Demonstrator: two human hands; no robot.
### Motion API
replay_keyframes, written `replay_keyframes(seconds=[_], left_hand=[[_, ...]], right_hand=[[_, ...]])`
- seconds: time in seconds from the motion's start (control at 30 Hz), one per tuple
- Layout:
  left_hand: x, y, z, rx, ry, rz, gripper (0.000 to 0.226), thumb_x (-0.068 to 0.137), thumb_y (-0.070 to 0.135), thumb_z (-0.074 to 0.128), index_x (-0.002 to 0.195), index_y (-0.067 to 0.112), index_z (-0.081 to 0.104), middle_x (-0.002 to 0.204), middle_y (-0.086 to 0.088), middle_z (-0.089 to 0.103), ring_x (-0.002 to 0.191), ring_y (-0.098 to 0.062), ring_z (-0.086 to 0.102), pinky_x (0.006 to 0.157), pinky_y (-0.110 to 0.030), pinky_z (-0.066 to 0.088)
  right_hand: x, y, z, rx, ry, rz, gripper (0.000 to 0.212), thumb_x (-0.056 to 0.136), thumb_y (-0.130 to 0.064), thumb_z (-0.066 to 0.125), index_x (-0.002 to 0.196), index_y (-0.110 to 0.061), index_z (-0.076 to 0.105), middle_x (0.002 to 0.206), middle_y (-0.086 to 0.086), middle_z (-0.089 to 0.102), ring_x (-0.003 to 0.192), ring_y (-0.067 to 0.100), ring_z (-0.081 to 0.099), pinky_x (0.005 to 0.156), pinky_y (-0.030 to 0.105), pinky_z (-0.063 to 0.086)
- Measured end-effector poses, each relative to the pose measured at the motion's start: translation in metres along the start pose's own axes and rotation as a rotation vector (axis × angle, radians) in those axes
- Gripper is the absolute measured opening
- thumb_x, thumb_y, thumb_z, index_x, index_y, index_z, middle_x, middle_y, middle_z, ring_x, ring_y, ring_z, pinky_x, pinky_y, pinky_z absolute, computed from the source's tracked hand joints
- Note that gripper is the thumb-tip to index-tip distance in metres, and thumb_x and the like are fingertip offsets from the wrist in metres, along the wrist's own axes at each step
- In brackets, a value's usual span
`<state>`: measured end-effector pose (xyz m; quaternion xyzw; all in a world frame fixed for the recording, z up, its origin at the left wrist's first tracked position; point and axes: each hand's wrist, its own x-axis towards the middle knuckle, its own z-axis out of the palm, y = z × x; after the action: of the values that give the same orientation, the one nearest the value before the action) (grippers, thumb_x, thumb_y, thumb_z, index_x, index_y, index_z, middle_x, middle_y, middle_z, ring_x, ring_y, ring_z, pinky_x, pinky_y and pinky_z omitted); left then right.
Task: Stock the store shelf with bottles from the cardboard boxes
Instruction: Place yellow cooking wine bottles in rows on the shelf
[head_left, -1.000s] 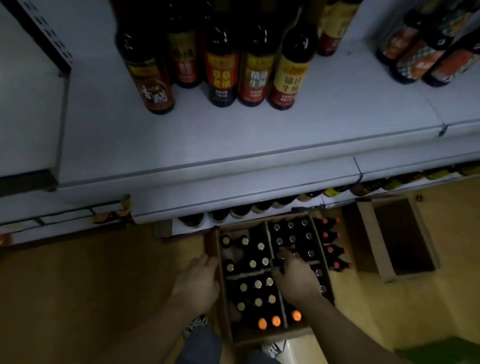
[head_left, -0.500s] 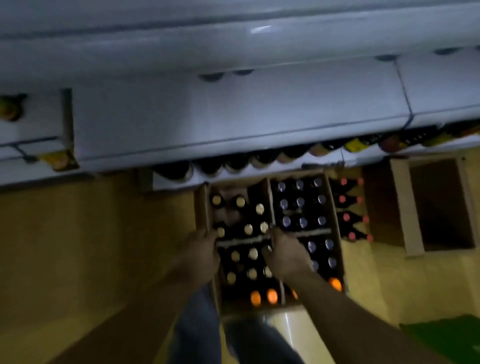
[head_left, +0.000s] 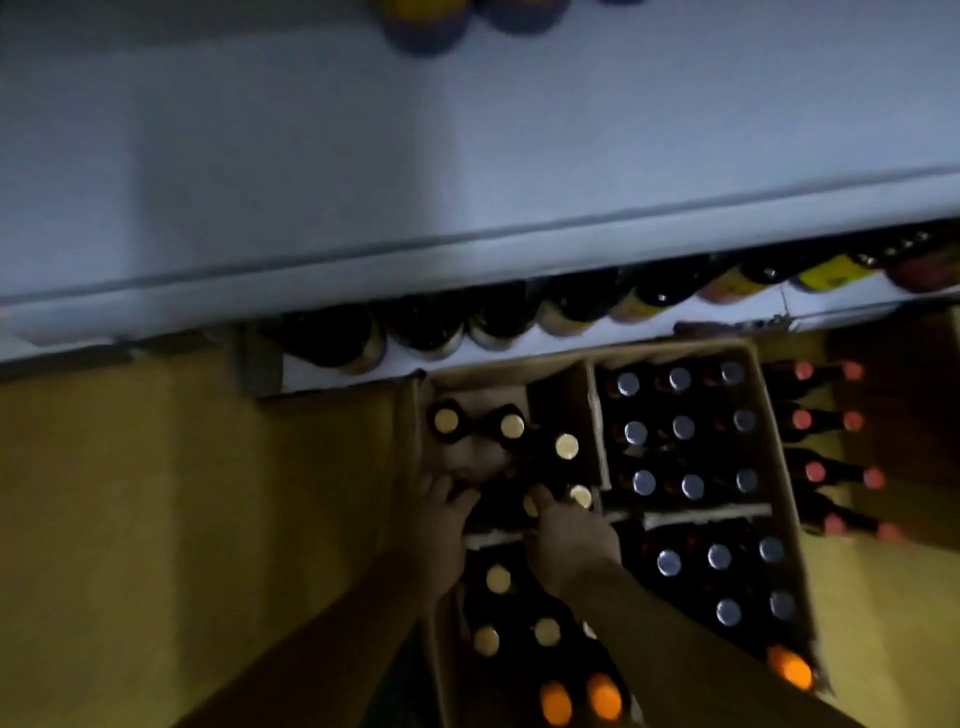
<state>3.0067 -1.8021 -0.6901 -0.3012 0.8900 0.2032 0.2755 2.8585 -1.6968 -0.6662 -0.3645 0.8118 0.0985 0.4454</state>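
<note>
Left hand (head_left: 441, 530), right hand (head_left: 571, 540): both had advanced deeper into box (head_left: 675, 353). Bottles (head_left: 566, 446) just ahead of fingers. Grip indiscernible; pickup judged imminent.

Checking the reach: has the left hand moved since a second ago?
Yes. The left hand has shifted rightward over the cardboard box's left wall, fingers now inside beside the gold-capped bottles.

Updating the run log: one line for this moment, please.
left hand: inside cardboard box | right hand: at gold-capped bottles | grip: unclear
</note>
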Motion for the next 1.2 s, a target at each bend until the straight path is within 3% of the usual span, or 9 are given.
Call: replay_keyframes(seconds=[0.13, 0.23, 0.53, 0.67, 0.7, 0.83, 0.97, 1.1, 1.2], left_hand=[[0.012, -0.001, 0.018, 0.074, -0.016, -0.007, 0.053, 0.094, 0.027, 0.06, 0.145, 0.036, 0.049, 0.137, -0.002, 0.055, 0.133, -0.027, 0.041, 0.112, -0.044, 0.028], [0.02, -0.002, 0.028, 0.132, -0.017, -0.001, 0.05, 0.095, 0.028, 0.061, 0.142, 0.035, 0.046, 0.136, -0.003, 0.055, 0.133, -0.028, 0.04, 0.111, -0.045, 0.028], [0.039, -0.009, 0.034, 0.168, 0.009, 0.037, 0.042, 0.098, 0.024, 0.054, 0.138, 0.03, 0.047, 0.133, -0.003, 0.062, 0.131, -0.031, 0.044, 0.107, -0.049, 0.032], [0.038, -0.009, 0.03, 0.101, 0.025, 0.058, 0.037, 0.077, 0.028, 0.079, 0.11, 0.026, 0.063, 0.092, -0.001, 0.072, 0.1, -0.028, 0.06, 0.083, -0.045, 0.047], [0.036, -0.008, 0.028, 0.082, 0.041, 0.06, 0.037, 0.077, 0.028, 0.079, 0.11, 0.026, 0.063, 0.092, -0.001, 0.072, 0.099, -0.027, 0.06, 0.081, -0.044, 0.046], [0.026, -0.001, 0.012, 0.023, 0.071, 0.015, 0.04, 0.097, 0.032, 0.056, 0.136, 0.026, 0.047, 0.127, 0.0, 0.064, 0.128, -0.026, 0.047, 0.097, -0.042, 0.036], [0.007, 0.006, -0.023, -0.017, 0.063, -0.019, 0.038, 0.098, 0.035, 0.055, 0.133, 0.028, 0.045, 0.129, 0.003, 0.062, 0.128, -0.023, 0.047, 0.097, -0.041, 0.037], [-0.015, 0.013, -0.055, -0.075, 0.069, -0.05, 0.036, 0.098, 0.036, 0.057, 0.131, 0.03, 0.045, 0.13, 0.004, 0.062, 0.126, -0.02, 0.048, 0.097, -0.038, 0.043], [-0.036, 0.018, -0.082, -0.081, 0.054, -0.067, 0.037, 0.098, 0.037, 0.056, 0.132, 0.032, 0.044, 0.127, 0.004, 0.063, 0.125, -0.02, 0.049, 0.1, -0.042, 0.043]], right_hand=[[0.022, -0.004, 0.017, -0.006, 0.023, -0.026, 0.055, 0.099, -0.02, 0.047, 0.151, -0.028, 0.032, 0.124, 0.011, 0.063, 0.11, 0.035, 0.065, 0.081, 0.039, 0.052], [0.033, 0.0, 0.02, -0.037, 0.031, -0.009, 0.051, 0.1, -0.018, 0.046, 0.15, -0.025, 0.033, 0.128, 0.013, 0.06, 0.113, 0.036, 0.064, 0.085, 0.041, 0.052], [0.05, -0.004, 0.029, -0.116, 0.111, -0.021, 0.048, 0.103, -0.012, 0.041, 0.149, -0.018, 0.029, 0.125, 0.013, 0.06, 0.107, 0.031, 0.067, 0.075, 0.037, 0.052], [0.047, -0.007, 0.024, -0.082, 0.161, -0.039, 0.038, 0.105, -0.017, 0.042, 0.141, -0.016, 0.035, 0.12, 0.011, 0.064, 0.103, 0.03, 0.068, 0.073, 0.036, 0.051], [0.044, -0.007, 0.022, -0.071, 0.172, -0.046, 0.035, 0.105, -0.019, 0.043, 0.139, -0.017, 0.036, 0.118, 0.01, 0.065, 0.102, 0.03, 0.069, 0.071, 0.036, 0.05], [0.026, -0.011, 0.006, -0.05, 0.223, -0.042, 0.032, 0.104, -0.029, 0.049, 0.133, -0.019, 0.039, 0.105, 0.006, 0.07, 0.092, 0.028, 0.07, 0.061, 0.032, 0.045], [0.001, -0.018, -0.019, -0.05, 0.249, -0.065, 0.03, 0.105, -0.034, 0.048, 0.131, -0.02, 0.04, 0.105, 0.004, 0.071, 0.094, 0.026, 0.071, 0.062, 0.031, 0.04], [-0.029, -0.023, -0.048, -0.068, 0.26, -0.103, 0.039, 0.104, -0.031, 0.05, 0.14, -0.023, 0.037, 0.105, 0.004, 0.069, 0.094, 0.025, 0.07, 0.066, 0.031, 0.046], [-0.058, -0.026, -0.072, -0.084, 0.264, -0.123, 0.037, 0.102, -0.031, 0.054, 0.135, -0.027, 0.039, 0.103, 0.003, 0.067, 0.09, 0.025, 0.069, 0.064, 0.031, 0.044]])
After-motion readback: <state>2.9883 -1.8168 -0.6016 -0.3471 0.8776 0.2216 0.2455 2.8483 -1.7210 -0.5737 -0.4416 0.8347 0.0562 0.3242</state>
